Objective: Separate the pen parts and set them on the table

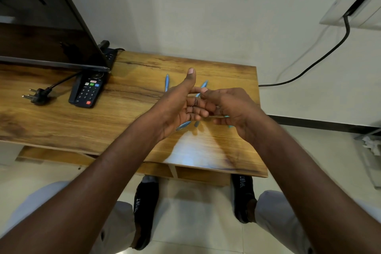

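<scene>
Both of my hands hover close together above the wooden table [127, 121]. My left hand [181, 105] has its thumb pointing up and its fingers curled, and a thin dark piece [194, 103] shows across them. My right hand [233, 109] curls its fingers round a light blue pen [227, 117], of which only bits peek out. Its fingertip touches my left forefinger. Several more blue pens lie on the table around the hands: one pen [166, 85] at the back left, a second pen [203, 85] behind the hands and a third pen [183, 126] under my left hand.
A black remote control [87, 92] lies at the left by the foot of a dark screen [47, 33]. A loose black plug [38, 96] rests further left. A black cable [321, 57] runs along the wall on the right. My knees and black socks are below the table's front edge.
</scene>
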Available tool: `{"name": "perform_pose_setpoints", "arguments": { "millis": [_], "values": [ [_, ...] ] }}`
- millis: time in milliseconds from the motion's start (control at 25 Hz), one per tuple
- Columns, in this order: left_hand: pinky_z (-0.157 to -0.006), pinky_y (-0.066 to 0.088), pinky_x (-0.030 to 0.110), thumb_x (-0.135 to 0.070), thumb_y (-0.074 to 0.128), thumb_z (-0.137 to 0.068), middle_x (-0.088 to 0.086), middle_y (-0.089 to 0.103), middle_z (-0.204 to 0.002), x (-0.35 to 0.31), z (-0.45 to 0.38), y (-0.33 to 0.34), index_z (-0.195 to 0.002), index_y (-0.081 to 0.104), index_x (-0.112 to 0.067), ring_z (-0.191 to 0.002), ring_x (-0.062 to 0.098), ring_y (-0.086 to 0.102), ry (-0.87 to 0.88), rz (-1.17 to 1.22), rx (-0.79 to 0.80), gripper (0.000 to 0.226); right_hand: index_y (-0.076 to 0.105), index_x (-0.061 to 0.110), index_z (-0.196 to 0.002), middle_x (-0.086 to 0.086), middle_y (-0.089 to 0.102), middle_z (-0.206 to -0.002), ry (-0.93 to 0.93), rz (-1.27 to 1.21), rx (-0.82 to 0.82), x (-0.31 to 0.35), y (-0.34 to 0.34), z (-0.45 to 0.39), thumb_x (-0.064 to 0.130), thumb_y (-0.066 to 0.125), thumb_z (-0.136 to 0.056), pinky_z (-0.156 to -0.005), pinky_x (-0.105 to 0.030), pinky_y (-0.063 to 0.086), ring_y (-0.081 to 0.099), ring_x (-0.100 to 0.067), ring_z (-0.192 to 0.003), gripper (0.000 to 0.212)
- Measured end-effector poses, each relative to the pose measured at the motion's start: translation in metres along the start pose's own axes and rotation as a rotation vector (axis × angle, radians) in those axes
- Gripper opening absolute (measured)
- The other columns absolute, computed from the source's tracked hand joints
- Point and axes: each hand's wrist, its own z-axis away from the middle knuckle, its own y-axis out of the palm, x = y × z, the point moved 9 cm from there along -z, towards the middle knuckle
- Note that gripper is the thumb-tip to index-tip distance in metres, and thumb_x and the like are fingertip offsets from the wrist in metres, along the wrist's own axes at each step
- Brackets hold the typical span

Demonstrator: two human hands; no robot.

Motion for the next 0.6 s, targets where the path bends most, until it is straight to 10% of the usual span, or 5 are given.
{"name": "perform_pose_setpoints", "arguments": {
  "millis": [600],
  "values": [
    [-0.059,0.053,0.026,-0.066,0.046,-0.102,0.015,0.075,-0.086,0.0007,0.001,0.0021,-0.132,0.061,-0.003,-0.067,0.018,0.069,0.016,-0.022,0.026,0.071,0.079,0.009,-0.111,-0.004,0.079,-0.089,0.005,-0.118,0.011,-0.0038,0.006,-0.0013,0.026,0.082,-0.091,-0.061,-0.026,0.054,0.071,-0.014,-0.078,0.027]
  ]
}}
